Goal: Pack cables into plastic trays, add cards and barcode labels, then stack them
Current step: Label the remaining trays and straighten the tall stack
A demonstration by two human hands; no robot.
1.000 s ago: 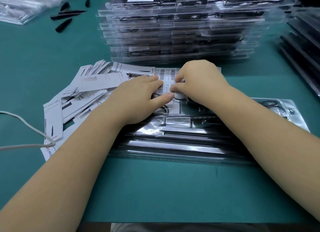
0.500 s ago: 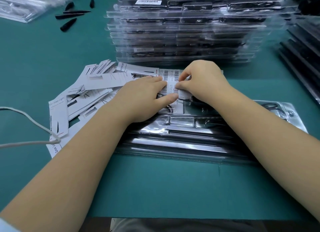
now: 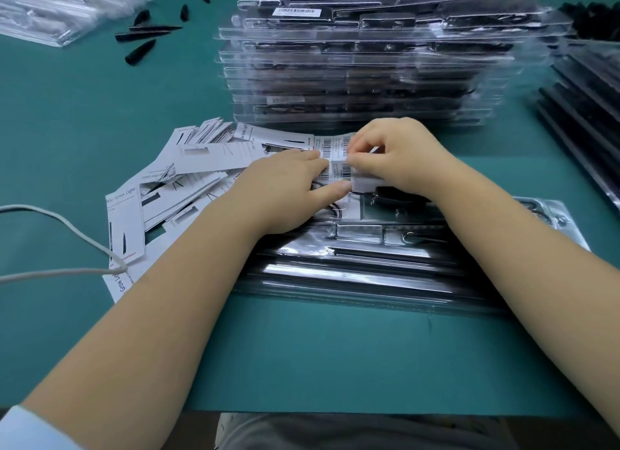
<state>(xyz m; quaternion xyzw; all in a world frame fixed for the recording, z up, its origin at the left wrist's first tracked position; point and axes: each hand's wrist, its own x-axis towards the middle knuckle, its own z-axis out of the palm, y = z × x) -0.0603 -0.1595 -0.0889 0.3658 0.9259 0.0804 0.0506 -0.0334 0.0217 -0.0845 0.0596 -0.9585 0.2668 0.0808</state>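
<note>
Green mat [image 3: 84, 130], head view: clear tray [image 3: 369, 275] holds black cables and lies under both forearms; packed tray stack [image 3: 385, 63] stands behind. Barcode label sheet [image 3: 332, 154] lies between the hands. Left hand [image 3: 281, 187] presses it flat; right hand [image 3: 399, 157] pinches a label. Cards [image 3: 188, 174] lie left.

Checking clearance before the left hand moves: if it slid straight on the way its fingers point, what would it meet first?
Probably the right hand: the left hand points at it across the barcode label sheet, fingertips almost touching.
</note>
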